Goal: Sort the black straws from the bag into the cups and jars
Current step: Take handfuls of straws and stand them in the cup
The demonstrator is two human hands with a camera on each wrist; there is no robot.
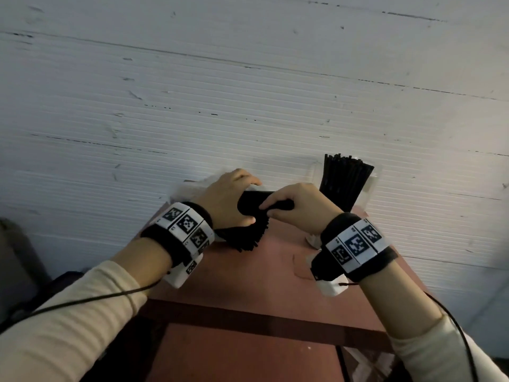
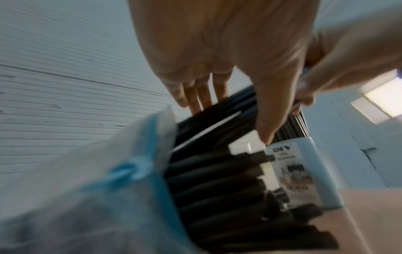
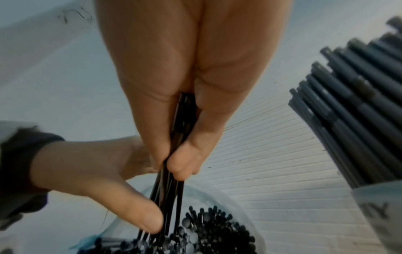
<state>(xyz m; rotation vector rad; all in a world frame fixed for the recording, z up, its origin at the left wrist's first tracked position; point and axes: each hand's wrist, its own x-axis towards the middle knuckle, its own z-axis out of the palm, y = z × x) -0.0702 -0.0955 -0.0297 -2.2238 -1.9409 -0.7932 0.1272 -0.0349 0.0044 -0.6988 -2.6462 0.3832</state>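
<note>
we hold the bag of black straws (image 1: pixel 248 232) in our left hand (image 1: pixel 223 201), fingers curled round the bundle through the clear plastic bag (image 2: pixel 91 180), which carries a blue strip near its mouth. the open straw ends point toward us and downward, just below the left thumb.

our right hand (image 1: pixel 297 208) is directly beside the left, the two hands touching. in the right wrist view, the right thumb and fingers (image 3: pixel 187 159) pinch a small bunch of thin black straws (image 3: pixel 174 189) that runs from the grip down into the bag's mouth, where many round straw ends are packed together. the left thumb (image 3: pixel 139 214) presses against this bunch just below the right fingertips.

just beyond the right hand, a clear cup (image 3: pixel 378 211) with printed lettering stands upright and holds a fan of black straws (image 1: pixel 344 180), their tops spreading outward. the cup is near the right knuckles but apart from them.

both hands work above the far end of a reddish-brown table (image 1: pixel 261 274), with a white ribbed wall panel (image 1: pixel 220 92) behind.
</note>
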